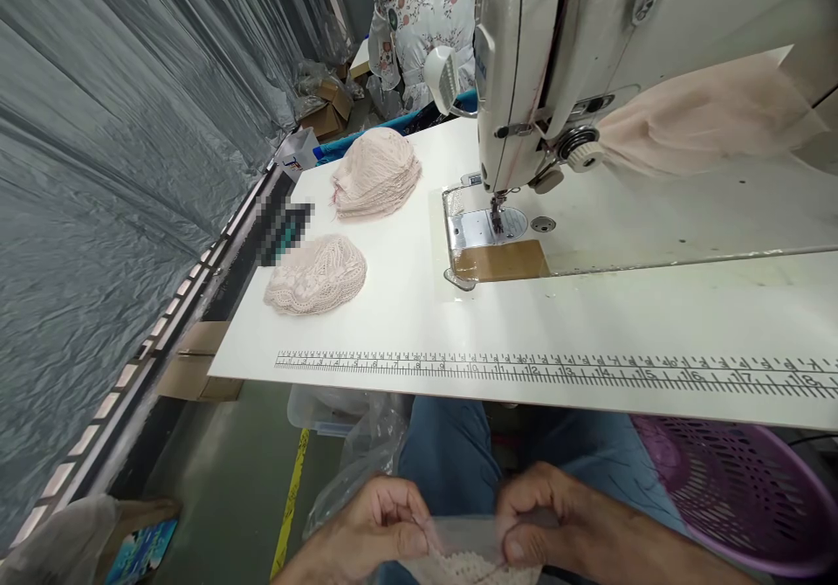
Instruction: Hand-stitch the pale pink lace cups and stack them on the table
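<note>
Low at the bottom of the head view, over my lap, a beige lace piece with a sheer mesh edge (468,559) is stretched between my hands. My left hand (386,524) pinches its left end between thumb and fingers. At the other end, my right hand (543,519) grips the mesh the same way. Much of the lace runs out of the frame below. On the table ahead lie a stack of lace pieces (318,275) and, farther back, a taller stack of beige fabric cups (376,170).
A sewing machine (517,70) stands on the white table (393,332), which has a ruler (550,371) printed along its front edge. Sheer beige fabric (707,118) hangs on the machine. A purple basket (752,498) sits below right. Beyond the table is a person in a floral top (425,9).
</note>
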Demonstrator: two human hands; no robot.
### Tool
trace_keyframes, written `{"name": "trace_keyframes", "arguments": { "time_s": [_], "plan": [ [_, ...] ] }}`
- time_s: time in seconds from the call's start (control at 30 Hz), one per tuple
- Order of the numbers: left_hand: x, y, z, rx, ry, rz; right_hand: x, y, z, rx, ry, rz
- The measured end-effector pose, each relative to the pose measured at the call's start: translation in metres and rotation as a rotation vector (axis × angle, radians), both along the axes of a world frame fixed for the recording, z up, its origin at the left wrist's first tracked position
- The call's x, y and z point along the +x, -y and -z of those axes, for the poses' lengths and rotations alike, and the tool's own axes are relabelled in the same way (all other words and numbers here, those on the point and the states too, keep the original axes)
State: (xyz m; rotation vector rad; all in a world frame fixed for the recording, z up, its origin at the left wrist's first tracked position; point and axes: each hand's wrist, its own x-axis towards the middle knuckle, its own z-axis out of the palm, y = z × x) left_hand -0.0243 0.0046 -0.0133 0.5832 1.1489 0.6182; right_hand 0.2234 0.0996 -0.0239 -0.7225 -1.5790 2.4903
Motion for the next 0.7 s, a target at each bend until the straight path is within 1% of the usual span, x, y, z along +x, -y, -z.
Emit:
{"name": "trace_keyframes", "arguments": {
  "time_s": [0.1, 0.2, 0.27, 0.33, 0.4, 0.53, 0.7],
  "plan": [
    [0.003, -0.002, -0.001, -0.011, -0.033, -0.02, 0.003, -0.001, -0.003, -0.011, -0.016, 0.011],
    [0.01, -0.008, -0.006, -0.032, -0.066, -0.047, 0.005, -0.001, -0.011, -0.026, -0.014, 0.033],
    [0.015, -0.012, -0.009, -0.031, -0.079, -0.066, 0.004, 0.001, -0.017, 0.034, 0.064, 0.049],
    [0.02, -0.015, -0.011, -0.011, -0.093, -0.088, 0.0, 0.004, -0.02, 0.156, 0.182, 0.079],
    [0.022, -0.018, -0.013, 0.016, -0.109, -0.104, -0.003, 0.005, -0.021, 0.245, 0.241, 0.119],
    [0.025, -0.024, -0.017, 0.057, -0.152, -0.083, -0.003, 0.005, -0.018, 0.311, 0.187, 0.187],
    [0.031, -0.032, -0.026, 0.147, -0.292, -0.008, 0.003, 0.007, -0.012, 0.381, 0.279, 0.186]
  ]
}}
